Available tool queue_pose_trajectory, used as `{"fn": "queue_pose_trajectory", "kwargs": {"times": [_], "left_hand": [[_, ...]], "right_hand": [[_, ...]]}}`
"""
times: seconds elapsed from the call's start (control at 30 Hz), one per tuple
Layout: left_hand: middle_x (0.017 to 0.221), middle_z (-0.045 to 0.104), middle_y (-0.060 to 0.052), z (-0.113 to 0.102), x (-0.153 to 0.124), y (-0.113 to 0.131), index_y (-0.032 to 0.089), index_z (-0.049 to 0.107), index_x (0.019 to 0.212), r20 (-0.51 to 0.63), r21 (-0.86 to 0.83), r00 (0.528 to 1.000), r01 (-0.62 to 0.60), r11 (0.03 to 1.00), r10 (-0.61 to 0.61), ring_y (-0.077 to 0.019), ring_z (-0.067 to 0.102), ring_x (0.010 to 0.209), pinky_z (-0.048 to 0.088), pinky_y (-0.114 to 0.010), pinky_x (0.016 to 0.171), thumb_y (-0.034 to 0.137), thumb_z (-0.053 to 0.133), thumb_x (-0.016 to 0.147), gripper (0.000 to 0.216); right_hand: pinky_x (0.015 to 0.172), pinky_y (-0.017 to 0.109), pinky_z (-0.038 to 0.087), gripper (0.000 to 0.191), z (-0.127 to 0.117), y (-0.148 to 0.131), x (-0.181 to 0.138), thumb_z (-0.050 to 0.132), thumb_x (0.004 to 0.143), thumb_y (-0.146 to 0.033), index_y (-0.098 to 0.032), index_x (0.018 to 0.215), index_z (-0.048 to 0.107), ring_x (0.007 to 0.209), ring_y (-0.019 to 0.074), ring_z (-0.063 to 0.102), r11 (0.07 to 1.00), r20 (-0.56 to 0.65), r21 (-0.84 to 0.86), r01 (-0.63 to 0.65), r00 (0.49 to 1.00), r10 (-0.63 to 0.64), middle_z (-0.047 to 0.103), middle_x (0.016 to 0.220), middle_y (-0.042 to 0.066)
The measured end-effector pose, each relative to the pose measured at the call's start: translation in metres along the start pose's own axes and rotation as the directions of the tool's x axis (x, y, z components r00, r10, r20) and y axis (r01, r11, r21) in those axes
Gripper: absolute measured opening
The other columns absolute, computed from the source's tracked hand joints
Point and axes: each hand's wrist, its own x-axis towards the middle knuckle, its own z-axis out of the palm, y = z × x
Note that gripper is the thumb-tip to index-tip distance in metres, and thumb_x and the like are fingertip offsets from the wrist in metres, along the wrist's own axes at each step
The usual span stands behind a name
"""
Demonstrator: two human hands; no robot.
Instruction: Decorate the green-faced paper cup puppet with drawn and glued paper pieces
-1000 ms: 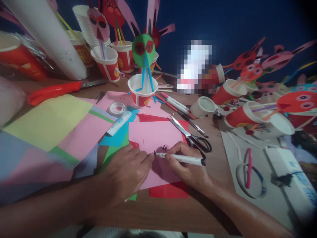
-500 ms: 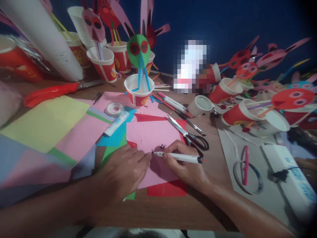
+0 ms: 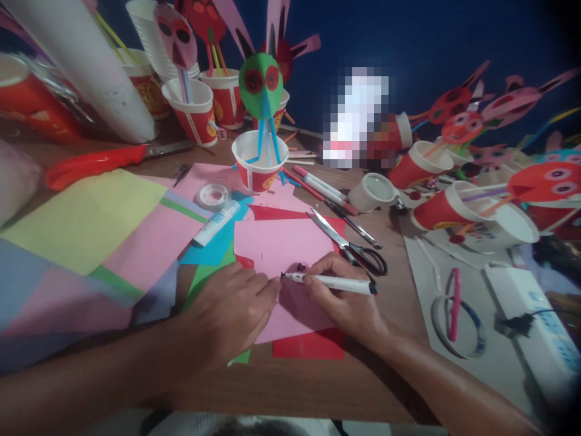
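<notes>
A white marker (image 3: pixel 340 283) with a black end is gripped in my right hand (image 3: pixel 347 300), its tip touching the pink paper (image 3: pixel 285 239). At the tip there is a short black mark, and a small black drawn shape (image 3: pixel 301 267) sits just beyond it. My left hand (image 3: pixel 238 306) presses on the paper's left side, fingers curled together, with the fingertips partly hidden. Under the pink sheet, red paper (image 3: pixel 308 345) and green paper (image 3: pixel 204 281) stick out. Black-handled scissors (image 3: pixel 349 244) lie open-bladed at the sheet's upper right.
Beyond the paper stands a red-and-white cup (image 3: pixel 258 163) with a green paper face (image 3: pixel 261 86). A glue tube (image 3: pixel 216 224) and tape roll (image 3: pixel 213 195) lie left of it. Yellow paper (image 3: pixel 91 221) covers the left side; a power strip (image 3: pixel 531 315) is at right. More cups line the back.
The black mark at the marker tip has grown slightly, with the tip shifted a little. Both hands hold nearly the same pose, and the whole view has shifted slightly.
</notes>
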Motion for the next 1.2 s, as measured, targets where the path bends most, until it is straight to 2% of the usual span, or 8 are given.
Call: {"fn": "queue_pose_trajectory", "kwargs": {"times": [0.13, 0.4, 0.6, 0.93, 1.2], "left_hand": [[0.074, 0.059, -0.003, 0.0001, -0.0009, -0.0008, 0.016, 0.056, 0.096, 0.006, -0.010, 1.000, 0.001, 1.000, -0.001, -0.0185, 0.054, 0.070, 0.037, -0.036, 0.068, 0.015, 0.044, 0.083, 0.017], [0.076, 0.060, -0.003, 0.0001, -0.0011, -0.0001, 0.015, 0.056, 0.095, 0.015, -0.010, 1.000, 0.004, 1.000, -0.004, -0.0196, 0.055, 0.072, 0.037, -0.037, 0.069, 0.014, 0.046, 0.082, 0.016], [0.076, 0.060, -0.003, 0.0014, -0.0020, -0.0011, 0.016, 0.055, 0.097, 0.012, -0.005, 1.000, 0.006, 1.000, -0.006, -0.0195, 0.055, 0.072, 0.036, -0.037, 0.068, 0.015, 0.046, 0.083, 0.017], [0.076, 0.061, -0.002, 0.0030, -0.0014, -0.0009, 0.016, 0.056, 0.102, -0.018, -0.004, 1.000, 0.004, 1.000, -0.004, -0.0195, 0.056, 0.071, 0.036, -0.036, 0.066, 0.016, 0.048, 0.082, 0.022], [0.072, 0.062, -0.002, -0.0011, 0.0007, -0.0007, 0.013, 0.059, 0.099, -0.103, 0.009, 0.995, -0.002, 1.000, 0.003, -0.0191, 0.057, 0.068, 0.038, -0.035, 0.065, 0.015, 0.048, 0.081, 0.021]], "right_hand": [[0.042, 0.019, 0.037, 0.007, 0.0000, -0.0014, 0.0007, 0.057, 0.075, -0.020, -0.018, 0.068, 0.054, 0.046, 0.0079, 0.049, 0.999, 0.001, -0.023, 0.031, 1.000, -0.031, 0.058, 0.056, -0.003], [0.040, 0.018, 0.036, 0.009, -0.0005, -0.0019, -0.0001, 0.057, 0.075, -0.021, -0.018, 0.068, 0.053, 0.043, 0.0072, 0.046, 0.999, -0.018, -0.034, -0.002, 1.000, 0.001, 0.057, 0.054, -0.004], [0.043, 0.019, 0.037, 0.010, -0.0015, 0.0026, -0.0013, 0.057, 0.076, -0.023, -0.018, 0.069, 0.053, 0.046, 0.0082, 0.047, 0.998, -0.019, 0.060, -0.036, 0.999, 0.037, 0.056, 0.055, -0.003], [0.045, 0.017, 0.039, 0.009, -0.0027, 0.0054, -0.0010, 0.058, 0.076, -0.021, -0.017, 0.069, 0.053, 0.048, 0.0073, 0.050, 0.999, -0.024, 0.050, -0.016, 1.000, 0.018, 0.056, 0.056, -0.004], [0.043, 0.016, 0.038, 0.010, -0.0009, 0.0062, -0.0008, 0.058, 0.077, -0.022, -0.017, 0.069, 0.053, 0.047, 0.0067, 0.049, 0.999, -0.031, 0.046, -0.026, 0.999, 0.027, 0.057, 0.056, -0.004]]}}
